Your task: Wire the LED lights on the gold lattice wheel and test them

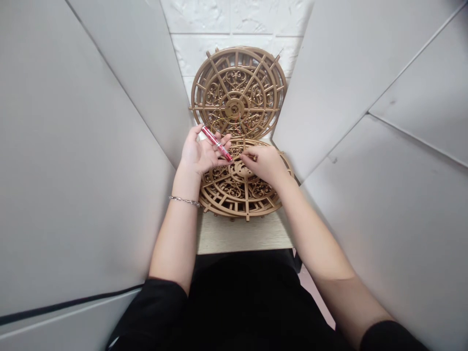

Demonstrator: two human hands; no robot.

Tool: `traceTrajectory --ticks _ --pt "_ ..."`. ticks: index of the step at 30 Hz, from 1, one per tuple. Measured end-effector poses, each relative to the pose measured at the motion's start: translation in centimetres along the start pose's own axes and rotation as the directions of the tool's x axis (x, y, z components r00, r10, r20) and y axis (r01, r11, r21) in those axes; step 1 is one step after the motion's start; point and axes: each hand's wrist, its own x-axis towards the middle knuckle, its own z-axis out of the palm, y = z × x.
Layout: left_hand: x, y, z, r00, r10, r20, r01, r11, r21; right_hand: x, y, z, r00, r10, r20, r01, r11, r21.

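Note:
My left hand point(199, 155) is turned palm up, its fingers partly spread. A red marbled pen point(217, 143) with silver bands lies slantwise across it, held at its upper end by the thumb. My right hand point(263, 163) is closed in a pinch just to the right of the pen's lower end; what it pinches is too small to make out. Both hands are over a gold openwork disc point(247, 204) with scroll patterns, stacked on similar ones. Behind it, more round gold discs point(236, 108) lean upright. A thin strand point(240, 122) stands above my right hand.
The discs rest on a pale wooden surface point(243, 234) between a grey panel on the left point(91, 161) and another on the right point(365, 97). A white brick-patterned wall point(237, 17) closes the back.

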Motion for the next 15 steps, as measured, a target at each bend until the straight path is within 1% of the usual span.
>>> traceTrajectory --ticks 6,15 --pt "0.18 -0.06 -0.24 1.000 0.009 -0.005 -0.009 1.000 0.014 -0.01 0.06 0.04 1.000 0.003 -0.016 -0.003 1.000 -0.009" --pt "0.37 -0.08 -0.41 1.000 -0.021 0.000 0.021 0.999 -0.041 -0.01 0.05 0.07 1.000 0.000 -0.017 -0.001 1.000 -0.021"
